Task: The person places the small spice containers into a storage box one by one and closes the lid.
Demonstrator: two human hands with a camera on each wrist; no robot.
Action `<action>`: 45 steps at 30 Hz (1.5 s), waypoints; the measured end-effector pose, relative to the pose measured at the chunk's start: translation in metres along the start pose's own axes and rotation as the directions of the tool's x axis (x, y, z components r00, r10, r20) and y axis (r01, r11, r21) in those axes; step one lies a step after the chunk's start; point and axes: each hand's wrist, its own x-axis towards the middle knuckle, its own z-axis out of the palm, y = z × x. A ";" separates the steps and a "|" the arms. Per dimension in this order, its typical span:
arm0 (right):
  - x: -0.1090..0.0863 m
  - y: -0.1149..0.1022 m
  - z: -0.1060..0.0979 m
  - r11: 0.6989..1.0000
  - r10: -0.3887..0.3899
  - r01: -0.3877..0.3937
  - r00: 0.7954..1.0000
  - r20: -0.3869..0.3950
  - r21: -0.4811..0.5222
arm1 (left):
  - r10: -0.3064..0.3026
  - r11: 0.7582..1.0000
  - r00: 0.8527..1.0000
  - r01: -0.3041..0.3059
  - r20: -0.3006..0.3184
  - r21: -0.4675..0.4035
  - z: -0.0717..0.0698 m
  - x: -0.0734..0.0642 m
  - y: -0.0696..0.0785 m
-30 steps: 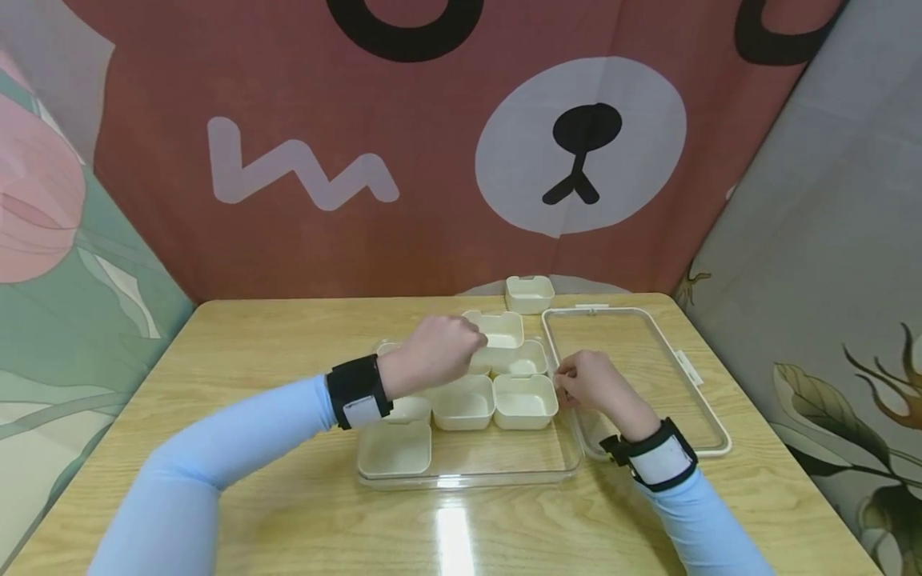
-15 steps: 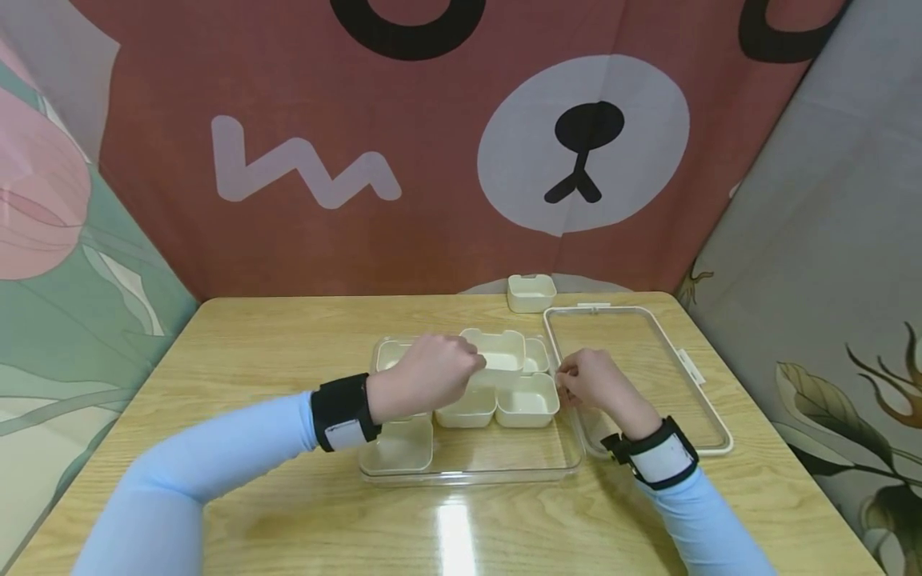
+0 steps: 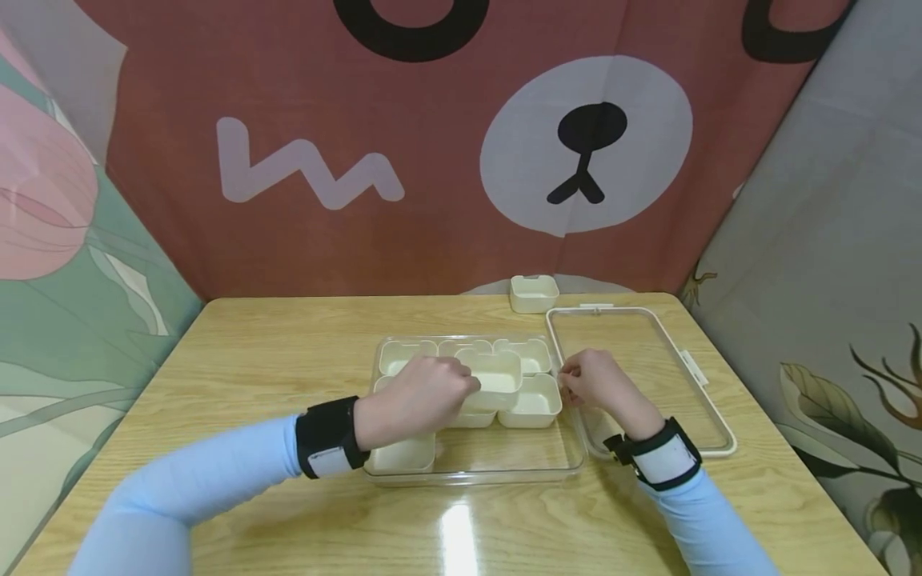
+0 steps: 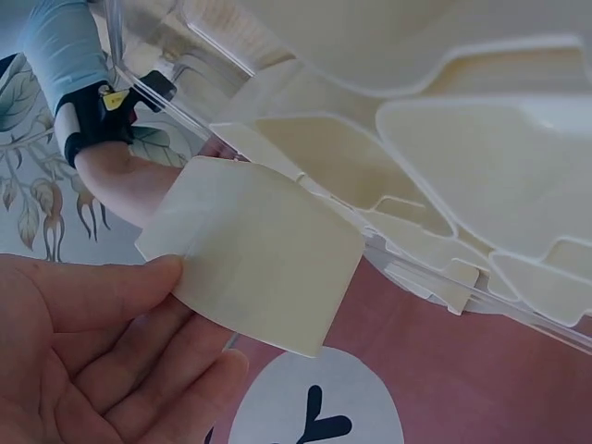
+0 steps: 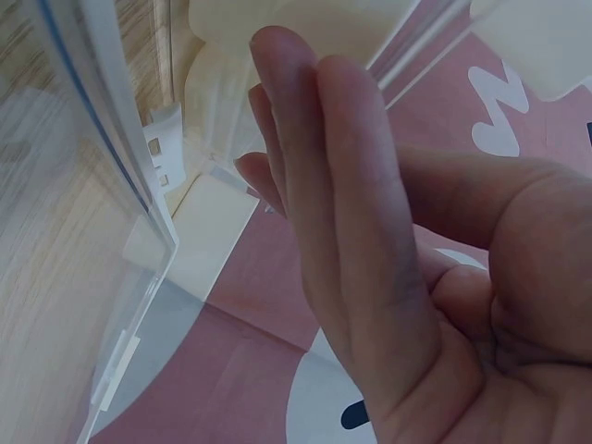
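- Left hand (image 3: 418,402), centre of the head frame: a cream container (image 3: 497,380) is gripped at its left side, pinched between thumb and fingers.
- Right hand (image 3: 608,392), right of centre: well apart from the left; the fingers are extended and kept close together beside the right wall of the clear tray (image 3: 471,480). Whether the wall is touched cannot be told.
- Held container: carried over the tray, opening upward, with rounded corners and a pale interior; in the left wrist view, a smooth, plain outer face is presented.
- Similar containers (image 3: 531,404): arranged within the tray, three along its upper side, others below, partly hidden by the left hand.
- Single container (image 3: 535,294), upper right of centre: placed on the wooden table (image 3: 288,352).
- White-rimmed frame (image 3: 715,412), right: laid flat beside the tray.
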 end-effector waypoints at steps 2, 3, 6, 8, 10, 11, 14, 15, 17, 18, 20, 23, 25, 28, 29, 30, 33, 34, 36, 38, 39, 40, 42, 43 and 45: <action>0.000 0.000 0.000 1.000 0.003 -0.003 1.000 0.003 0.001 | -0.010 1.000 1.000 0.010 0.004 -0.004 -0.001 -0.003 0.002; -0.001 0.000 0.000 1.000 0.009 -0.009 1.000 0.004 0.003 | -0.015 1.000 1.000 0.015 0.006 -0.007 -0.002 -0.004 0.002; -0.001 0.001 0.000 1.000 0.014 -0.014 1.000 0.005 0.008 | -0.031 0.999 0.999 0.031 0.013 -0.012 -0.004 -0.009 0.005; -0.001 0.001 0.001 1.000 0.013 -0.013 1.000 0.002 0.009 | -0.039 0.999 0.999 0.039 0.017 -0.018 -0.004 -0.012 0.006; -0.001 0.002 0.001 1.000 0.008 -0.008 1.000 -0.002 0.007 | -0.044 0.999 0.999 0.045 0.018 -0.023 -0.005 -0.014 0.007; -0.001 0.002 0.001 1.000 0.006 -0.006 1.000 -0.004 0.005 | -0.046 0.999 0.999 0.046 0.020 -0.022 -0.006 -0.016 0.008; -0.001 0.003 0.001 1.000 -0.003 0.003 1.000 -0.008 -0.001 | -0.046 0.999 0.999 0.047 0.023 -0.020 -0.008 -0.019 0.010; -0.001 0.003 0.001 1.000 -0.006 0.006 1.000 -0.010 -0.003 | -0.043 0.999 0.999 0.044 0.026 -0.016 -0.008 -0.021 0.011; -0.001 0.003 0.001 1.000 -0.010 0.010 1.000 -0.011 -0.010 | -0.033 0.999 0.999 0.034 0.022 -0.017 -0.009 -0.024 0.012; -0.001 0.003 0.001 1.000 -0.012 0.012 1.000 -0.012 -0.014 | -0.028 0.999 0.999 0.028 0.018 -0.020 -0.009 -0.025 0.013; -0.001 0.004 0.002 1.000 -0.016 0.015 1.000 -0.016 -0.027 | -0.015 0.999 1.000 0.015 0.005 -0.029 -0.010 -0.027 0.014; 0.000 0.005 0.002 0.998 -0.027 0.025 0.999 -0.024 -0.053 | 0.002 0.999 1.000 -0.003 -0.012 -0.046 -0.011 -0.030 0.017; 0.000 0.005 0.003 0.998 -0.026 0.025 0.999 -0.025 -0.050 | 0.010 0.998 1.000 -0.010 -0.012 -0.057 -0.010 -0.032 0.020; 0.001 0.005 0.002 0.999 -0.020 0.020 1.000 -0.019 -0.029 | 0.012 0.997 1.000 -0.012 -0.003 -0.072 -0.010 -0.034 0.023; 0.001 0.005 0.002 1.000 -0.014 0.014 1.000 -0.018 -0.021 | 0.010 0.997 1.000 -0.010 0.001 -0.078 -0.010 -0.035 0.023; 0.001 0.004 0.002 1.000 -0.010 0.010 1.000 -0.015 -0.009 | 0.008 0.997 1.000 -0.008 0.004 -0.078 -0.010 -0.036 0.024; 0.001 0.004 0.002 1.000 -0.007 0.007 1.000 -0.012 -0.002 | 0.002 0.997 1.000 -0.001 0.008 -0.074 -0.011 -0.037 0.027; 0.001 0.004 0.002 1.000 -0.009 0.009 1.000 -0.010 0.000 | 0.001 0.997 1.000 0.000 0.007 -0.071 -0.011 -0.038 0.027; 0.001 0.004 0.002 1.000 -0.005 0.005 1.000 -0.009 0.001 | -0.001 0.998 1.000 0.001 0.004 -0.061 -0.012 -0.039 0.029; 0.001 0.004 0.002 1.000 -0.005 0.005 1.000 -0.008 -0.005 | 0.001 0.999 1.000 -0.001 0.000 -0.051 -0.012 -0.040 0.031; 0.001 0.004 0.002 1.000 -0.003 0.003 1.000 -0.008 -0.009 | 0.002 0.999 1.000 -0.002 0.000 -0.045 -0.012 -0.041 0.032; 0.001 0.004 0.001 1.000 -0.005 0.005 1.000 -0.007 -0.013 | 0.003 0.999 1.000 -0.003 0.000 -0.041 -0.012 -0.042 0.033; 0.001 0.004 0.001 1.000 -0.004 0.004 1.000 -0.006 -0.015 | 0.005 0.999 1.000 -0.005 0.005 -0.040 -0.011 -0.043 0.035; 0.001 0.004 0.001 1.000 -0.003 0.003 1.000 -0.006 -0.013 | 0.006 0.999 1.000 -0.006 0.008 -0.041 -0.011 -0.044 0.036; 0.002 0.004 0.001 1.000 0.001 -0.001 1.000 -0.005 -0.006 | 0.003 0.999 1.000 -0.003 0.016 -0.047 -0.010 -0.044 0.037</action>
